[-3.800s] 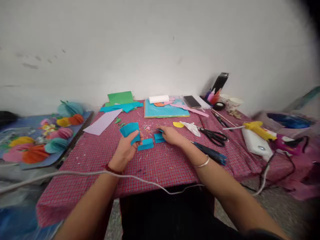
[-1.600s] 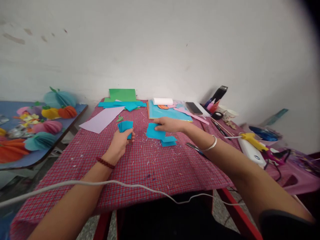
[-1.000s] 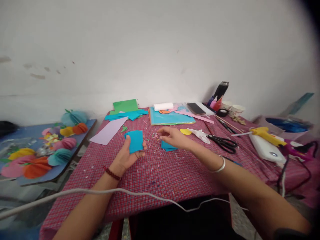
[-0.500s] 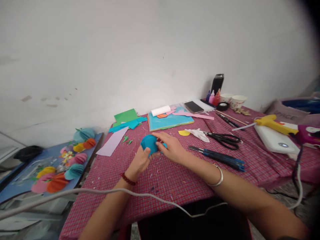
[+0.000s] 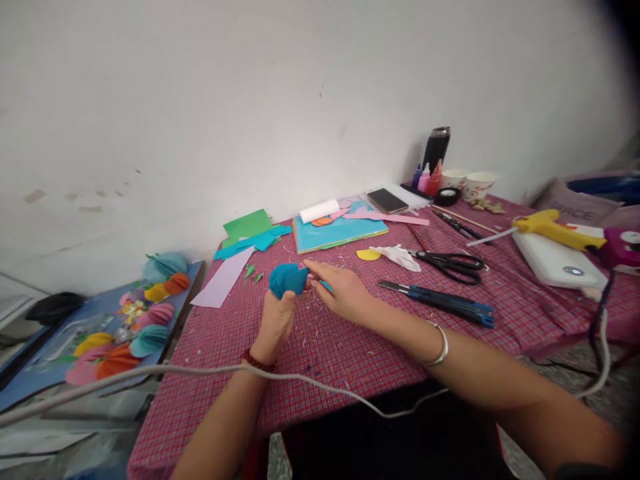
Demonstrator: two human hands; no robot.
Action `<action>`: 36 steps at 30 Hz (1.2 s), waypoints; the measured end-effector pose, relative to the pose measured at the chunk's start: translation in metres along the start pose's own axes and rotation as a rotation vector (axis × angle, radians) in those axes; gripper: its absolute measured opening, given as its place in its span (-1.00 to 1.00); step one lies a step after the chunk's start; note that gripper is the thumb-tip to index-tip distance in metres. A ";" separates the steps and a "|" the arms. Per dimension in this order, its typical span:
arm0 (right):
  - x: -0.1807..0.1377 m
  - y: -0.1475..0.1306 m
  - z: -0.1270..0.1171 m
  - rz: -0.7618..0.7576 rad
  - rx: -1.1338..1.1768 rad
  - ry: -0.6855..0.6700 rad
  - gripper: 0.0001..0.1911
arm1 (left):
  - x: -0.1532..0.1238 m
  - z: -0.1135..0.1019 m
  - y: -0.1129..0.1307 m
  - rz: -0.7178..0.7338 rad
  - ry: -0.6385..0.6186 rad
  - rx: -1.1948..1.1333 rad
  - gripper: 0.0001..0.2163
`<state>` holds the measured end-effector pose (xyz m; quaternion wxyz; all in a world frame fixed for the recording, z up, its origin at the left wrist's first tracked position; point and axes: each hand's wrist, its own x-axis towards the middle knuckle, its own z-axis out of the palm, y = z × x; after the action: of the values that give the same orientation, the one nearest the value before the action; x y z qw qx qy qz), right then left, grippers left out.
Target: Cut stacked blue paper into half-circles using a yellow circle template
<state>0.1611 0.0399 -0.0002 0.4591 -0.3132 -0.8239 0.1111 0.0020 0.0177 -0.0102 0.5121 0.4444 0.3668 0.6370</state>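
Note:
A stack of blue paper circles [image 5: 283, 277] is gripped in my left hand [image 5: 277, 323], the thumb pressed over its lower edge. One blue piece stands out at an angle on the stack's right side. My right hand [image 5: 345, 292] is just to the right, its fingertips at the edge of the stack. A small bit of blue paper [image 5: 327, 286] shows between its curled fingers, mostly hidden by them. Small green paper scraps [image 5: 251, 271] lie on the table beyond my left hand.
Black scissors [image 5: 453, 265], a box cutter [image 5: 440, 303] and a yellow glue gun [image 5: 543, 225] lie to the right. Coloured sheets [image 5: 340, 233] and a phone [image 5: 387, 200] are at the back. A white cable [image 5: 200, 369] crosses in front. Paper pumpkins [image 5: 117, 361] sit left.
The blue stack has shifted slightly left in my left hand, and one piece now stands apart from it. My right fingers have drawn a little away from the stack. The view has tilted slightly.

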 end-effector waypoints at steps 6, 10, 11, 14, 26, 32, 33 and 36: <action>0.001 0.000 -0.001 -0.086 0.116 0.031 -0.83 | 0.005 -0.002 -0.001 -0.065 0.135 -0.203 -0.58; 0.002 0.005 0.003 0.005 0.224 0.018 -0.87 | 0.007 -0.003 -0.003 -0.113 0.145 -0.226 -0.62; 0.002 0.006 0.004 0.068 0.276 0.013 -0.88 | 0.007 -0.003 -0.004 -0.095 0.135 -0.195 -0.62; 0.003 0.005 0.009 0.267 0.566 -0.052 -0.70 | 0.005 -0.002 -0.007 -0.020 0.130 -0.126 -0.60; 0.002 0.000 0.018 0.606 1.173 -0.132 -0.61 | 0.002 -0.016 -0.018 0.227 0.053 0.423 -0.57; 0.002 -0.002 0.021 0.617 1.074 -0.137 -0.77 | 0.000 -0.010 -0.012 0.166 0.124 0.410 -0.65; 0.002 -0.001 0.021 0.626 1.043 -0.130 -0.76 | 0.000 -0.009 -0.012 0.125 0.160 0.386 -0.67; 0.002 0.005 0.024 0.615 0.931 -0.136 -0.68 | 0.001 -0.008 -0.012 0.002 0.310 0.296 -0.74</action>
<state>0.1426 0.0477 -0.0140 0.4411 -0.2954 -0.5863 0.6119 -0.0014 0.0211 -0.0237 0.3781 0.4120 0.5301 0.6374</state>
